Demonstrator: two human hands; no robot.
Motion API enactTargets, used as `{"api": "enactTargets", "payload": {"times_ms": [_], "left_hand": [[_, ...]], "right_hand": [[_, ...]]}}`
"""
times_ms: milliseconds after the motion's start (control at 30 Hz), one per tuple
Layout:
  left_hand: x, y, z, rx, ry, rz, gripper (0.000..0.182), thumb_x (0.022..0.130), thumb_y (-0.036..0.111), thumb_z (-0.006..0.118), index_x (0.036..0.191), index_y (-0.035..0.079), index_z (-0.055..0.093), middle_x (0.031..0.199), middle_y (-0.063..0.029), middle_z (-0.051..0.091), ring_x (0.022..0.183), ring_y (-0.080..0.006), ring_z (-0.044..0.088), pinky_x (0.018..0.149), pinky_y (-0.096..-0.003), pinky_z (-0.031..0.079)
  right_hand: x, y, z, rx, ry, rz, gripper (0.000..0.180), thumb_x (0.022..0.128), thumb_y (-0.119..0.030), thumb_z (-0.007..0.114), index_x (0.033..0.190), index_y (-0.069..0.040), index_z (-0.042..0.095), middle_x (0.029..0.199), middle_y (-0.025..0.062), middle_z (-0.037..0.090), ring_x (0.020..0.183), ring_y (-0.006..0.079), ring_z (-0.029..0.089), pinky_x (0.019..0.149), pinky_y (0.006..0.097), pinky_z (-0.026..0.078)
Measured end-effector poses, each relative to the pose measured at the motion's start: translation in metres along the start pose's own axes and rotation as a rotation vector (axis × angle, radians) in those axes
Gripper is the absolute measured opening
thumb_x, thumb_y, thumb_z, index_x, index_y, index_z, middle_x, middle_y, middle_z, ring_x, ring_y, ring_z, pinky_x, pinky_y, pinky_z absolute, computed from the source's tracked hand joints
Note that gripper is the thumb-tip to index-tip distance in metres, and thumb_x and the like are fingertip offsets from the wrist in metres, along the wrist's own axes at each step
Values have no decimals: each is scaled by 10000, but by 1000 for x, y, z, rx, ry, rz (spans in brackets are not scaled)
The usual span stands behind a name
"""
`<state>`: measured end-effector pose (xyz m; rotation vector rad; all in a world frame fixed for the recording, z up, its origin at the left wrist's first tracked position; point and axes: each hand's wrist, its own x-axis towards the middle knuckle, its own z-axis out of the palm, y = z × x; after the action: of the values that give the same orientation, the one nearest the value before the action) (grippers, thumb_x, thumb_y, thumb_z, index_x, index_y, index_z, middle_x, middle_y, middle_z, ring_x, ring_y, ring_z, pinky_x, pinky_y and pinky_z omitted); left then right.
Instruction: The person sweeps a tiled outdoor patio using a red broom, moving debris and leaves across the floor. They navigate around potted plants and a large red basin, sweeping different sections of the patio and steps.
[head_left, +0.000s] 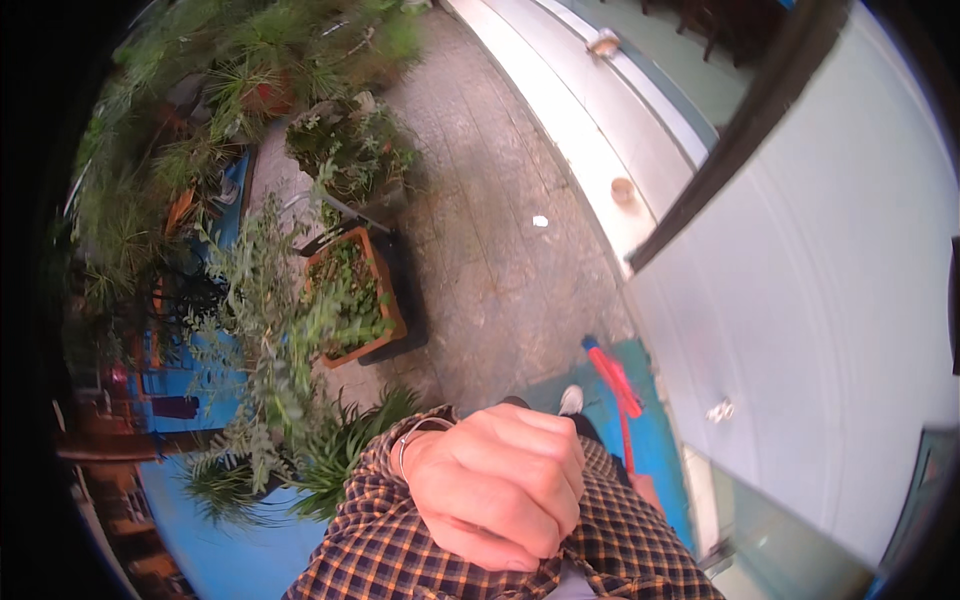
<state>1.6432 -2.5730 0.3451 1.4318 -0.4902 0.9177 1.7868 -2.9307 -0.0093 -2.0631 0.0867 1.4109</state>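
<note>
My left hand (499, 484), with a thin bracelet (405, 456) at the wrist, is curled before the front of my checked shirt (405, 551). Its fingers are folded in and nothing shows in them, though the palm is hidden. My right hand (646, 491) is partly covered by the shirt sleeve, low on the right. It grips the handle of a red long-handled tool (615, 379) with a blue tip, whose exact kind I cannot tell. The tool's head points forward over the blue-green floor (626, 356). A white shoe tip (571, 400) shows beyond my left hand.
An orange-rimmed planter box (386, 292) with leafy plants stands on the left of the paved floor (487, 300). A white scrap (540, 221) lies ahead. The right side has a pale wall panel (795, 300), a dark post (742, 135) and a ledge with a small pot (622, 190).
</note>
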Motion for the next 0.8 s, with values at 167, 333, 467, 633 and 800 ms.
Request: {"api": "enactTargets", "payload": {"times_ms": [167, 333, 467, 633, 800], "left_hand": [[39, -42, -78, 53, 60, -1, 111, 806, 62, 655, 736, -17, 621, 686, -116, 613, 567, -243, 572, 529, -343, 442], [71, -86, -187, 78, 80, -3, 52, 774, 41, 645, 762, 17, 601, 725, -87, 595, 628, -253, 570, 566, -340, 430], [117, -103, -296, 121, 115, 76, 56, 767, 25, 644, 772, -25, 620, 737, -124, 615, 636, -257, 581, 559, -346, 445], [182, -114, -406, 157, 183, 204, 133, 799, 47, 610, 876, -57, 641, 914, -170, 631, 809, -289, 604, 727, -365, 493], [245, -151, -497, 279, 226, 300, 169, 812, 53, 599, 938, -59, 606, 947, -174, 621, 815, -276, 605, 722, -355, 495]], "right_hand": [[75, -130, 39, -232, -132, -134, 220, 829, -224, 620, 687, -66, 565, 542, 11, 495, 417, 129, 435, 383, 290, 278], [167, -253, 121, -368, -257, -281, 219, 833, -233, 619, 722, -49, 576, 571, 36, 519, 463, 152, 466, 424, 305, 308], [213, -365, 154, -466, -267, -327, 224, 836, -240, 617, 750, -35, 585, 594, 57, 538, 499, 169, 491, 457, 316, 332], [250, -480, 154, -529, -212, -331, 237, 839, -249, 616, 784, -19, 597, 624, 82, 562, 545, 192, 522, 498, 331, 362], [288, -570, 155, -568, -192, -323, 257, 843, -257, 615, 819, -2, 609, 653, 108, 586, 590, 214, 553, 539, 345, 392]]}}
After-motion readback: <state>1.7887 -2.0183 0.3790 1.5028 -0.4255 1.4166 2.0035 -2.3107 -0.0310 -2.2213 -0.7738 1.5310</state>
